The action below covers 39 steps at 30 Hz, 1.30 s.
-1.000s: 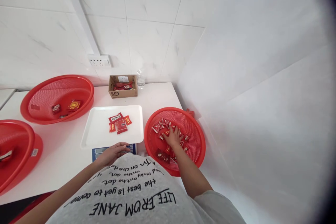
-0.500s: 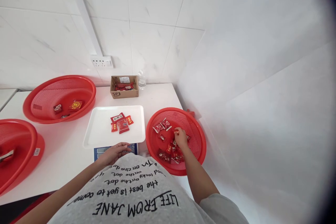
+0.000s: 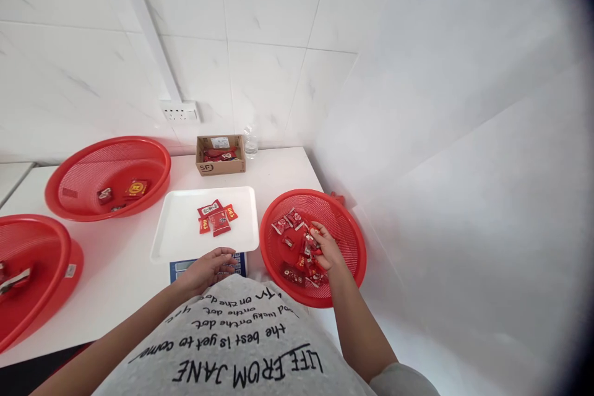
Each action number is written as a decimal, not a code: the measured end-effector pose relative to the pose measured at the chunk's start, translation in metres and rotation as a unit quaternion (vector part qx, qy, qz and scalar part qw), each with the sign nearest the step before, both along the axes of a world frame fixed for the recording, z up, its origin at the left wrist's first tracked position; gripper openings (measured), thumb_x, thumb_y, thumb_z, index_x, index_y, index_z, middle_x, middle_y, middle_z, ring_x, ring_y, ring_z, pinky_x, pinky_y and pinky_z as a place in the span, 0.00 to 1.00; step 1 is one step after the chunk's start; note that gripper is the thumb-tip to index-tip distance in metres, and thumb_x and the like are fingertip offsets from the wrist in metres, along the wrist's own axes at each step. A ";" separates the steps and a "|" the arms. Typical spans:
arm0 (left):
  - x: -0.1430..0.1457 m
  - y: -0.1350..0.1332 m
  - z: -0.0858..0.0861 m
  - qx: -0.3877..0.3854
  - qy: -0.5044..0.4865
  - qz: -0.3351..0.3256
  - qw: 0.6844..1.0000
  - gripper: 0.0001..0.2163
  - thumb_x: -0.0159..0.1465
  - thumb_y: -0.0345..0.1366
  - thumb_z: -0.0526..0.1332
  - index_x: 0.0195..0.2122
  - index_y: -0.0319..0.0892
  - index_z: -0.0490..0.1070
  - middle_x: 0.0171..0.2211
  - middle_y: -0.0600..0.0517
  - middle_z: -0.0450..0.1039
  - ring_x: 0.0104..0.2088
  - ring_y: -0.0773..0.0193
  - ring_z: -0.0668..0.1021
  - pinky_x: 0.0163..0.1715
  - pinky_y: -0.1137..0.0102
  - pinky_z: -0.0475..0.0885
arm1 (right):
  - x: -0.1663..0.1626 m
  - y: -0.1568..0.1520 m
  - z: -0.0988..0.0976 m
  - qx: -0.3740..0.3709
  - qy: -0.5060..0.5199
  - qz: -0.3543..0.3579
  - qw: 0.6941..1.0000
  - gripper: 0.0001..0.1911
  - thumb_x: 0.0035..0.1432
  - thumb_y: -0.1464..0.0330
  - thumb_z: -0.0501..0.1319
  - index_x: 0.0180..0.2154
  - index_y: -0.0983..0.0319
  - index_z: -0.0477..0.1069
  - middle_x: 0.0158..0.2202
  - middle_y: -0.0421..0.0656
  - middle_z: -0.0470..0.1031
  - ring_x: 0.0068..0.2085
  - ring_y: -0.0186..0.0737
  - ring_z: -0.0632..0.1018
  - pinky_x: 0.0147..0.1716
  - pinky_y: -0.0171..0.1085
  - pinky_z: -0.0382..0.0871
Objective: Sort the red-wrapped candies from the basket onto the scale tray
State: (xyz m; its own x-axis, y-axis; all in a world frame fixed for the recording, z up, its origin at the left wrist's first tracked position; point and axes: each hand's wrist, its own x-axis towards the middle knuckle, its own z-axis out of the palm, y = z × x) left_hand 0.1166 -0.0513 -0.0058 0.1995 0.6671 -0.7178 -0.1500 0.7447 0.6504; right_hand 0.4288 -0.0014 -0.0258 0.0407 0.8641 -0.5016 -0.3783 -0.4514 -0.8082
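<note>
My right hand [image 3: 330, 251] is inside the red mesh basket [image 3: 358, 241] on the right, its thumb and fingers closed on a red-wrapped candy [image 3: 310, 240]. More red wrapped candies [image 3: 294, 218] lie around it on the basket floor. Over the blue keypad panel [image 3: 182, 266] of a scale, my left hand [image 3: 210, 268] hangs with loosely stretched fingers and holds nothing. Just beyond it, a white tray [image 3: 174, 223] sits above the panel. Several red packets [image 3: 219, 223] lie in a small overlapping pile on the tray.
Two more red baskets stand on the left, a far one [image 3: 69, 164] and a near one [image 3: 69, 260], each with a few packets inside. A small cardboard box [image 3: 220, 167] of red packets stands by the wall, with a clear plastic bottle [image 3: 251, 142] beside it.
My right hand has shifted slightly right and turned within the basket, and red and white wrapping now shows at its fingers. My left hand stays near the keypad. The view has tilted a little.
</note>
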 end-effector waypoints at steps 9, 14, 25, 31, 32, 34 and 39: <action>0.029 -0.005 0.034 0.153 -0.026 -0.081 0.985 0.22 0.53 0.42 0.65 0.49 0.43 0.67 0.42 0.49 0.70 0.37 0.65 0.73 0.38 0.68 0.68 | -0.091 -0.039 0.024 -0.009 0.185 0.254 0.949 0.15 0.46 0.67 0.68 0.37 0.59 0.68 0.29 0.36 0.73 0.26 0.29 0.73 0.25 0.29 0.64; 0.011 -0.015 0.023 0.154 -0.015 -0.037 0.987 0.15 0.52 0.42 0.65 0.37 0.39 0.70 0.31 0.52 0.73 0.32 0.65 0.74 0.38 0.69 0.67 | -0.127 -0.058 0.018 -0.041 0.211 0.253 0.943 0.16 0.44 0.67 0.70 0.36 0.61 0.69 0.31 0.38 0.75 0.29 0.30 0.75 0.30 0.30 0.65; -0.081 0.022 0.007 0.155 0.210 0.044 0.964 0.18 0.52 0.49 0.61 0.35 0.40 0.68 0.32 0.50 0.74 0.29 0.65 0.75 0.31 0.70 0.69 | -0.150 -0.071 0.018 -0.090 0.155 0.193 0.965 0.20 0.38 0.63 0.72 0.34 0.59 0.70 0.36 0.38 0.75 0.30 0.32 0.75 0.27 0.31 0.65; -0.107 0.043 -0.008 0.171 0.301 0.029 0.938 0.23 0.52 0.47 0.61 0.46 0.40 0.67 0.40 0.47 0.70 0.32 0.63 0.74 0.32 0.67 0.70 | -0.153 -0.080 0.015 -0.092 0.166 0.161 0.968 0.23 0.36 0.63 0.73 0.36 0.60 0.69 0.36 0.39 0.76 0.29 0.32 0.76 0.25 0.30 0.65; -0.107 0.043 -0.011 0.183 0.326 0.030 0.927 0.25 0.53 0.46 0.61 0.51 0.42 0.65 0.45 0.45 0.68 0.32 0.63 0.74 0.34 0.66 0.70 | -0.153 -0.082 0.015 -0.089 0.166 0.156 0.970 0.23 0.36 0.63 0.73 0.36 0.60 0.69 0.36 0.39 0.76 0.29 0.32 0.76 0.25 0.30 0.64; -0.105 0.042 -0.015 0.234 0.391 0.017 0.890 0.27 0.56 0.43 0.59 0.57 0.45 0.58 0.54 0.42 0.60 0.33 0.64 0.74 0.38 0.63 0.70 | -0.151 -0.085 0.014 -0.086 0.168 0.137 0.972 0.23 0.37 0.64 0.72 0.37 0.60 0.69 0.35 0.39 0.77 0.29 0.32 0.76 0.25 0.30 0.65; -0.098 0.037 -0.023 0.350 0.491 -0.121 0.789 0.21 0.60 0.35 0.53 0.55 0.41 0.60 0.55 0.42 0.59 0.50 0.56 0.70 0.47 0.62 0.67 | -0.150 -0.090 0.007 -0.075 0.180 0.093 0.976 0.20 0.41 0.65 0.71 0.38 0.59 0.70 0.35 0.39 0.76 0.29 0.32 0.76 0.25 0.29 0.66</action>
